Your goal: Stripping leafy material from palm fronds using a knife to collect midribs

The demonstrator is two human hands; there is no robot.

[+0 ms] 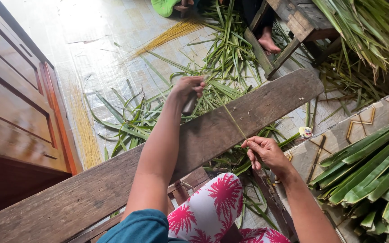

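Small white wrapper (305, 132) with red and blue markings, on the floor, just beyond the right hand (266, 153)

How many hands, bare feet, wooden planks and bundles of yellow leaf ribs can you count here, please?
Hands: 2, left hand and right hand
Bare feet: 1, foot of another person
Wooden planks across the lap: 1, plank
Bundles of yellow ribs: 2, near bundle and far bundle
Total: 6

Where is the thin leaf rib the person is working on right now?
In the head view, the thin leaf rib stretches over the wooden plank, from the left hand down to the right hand.
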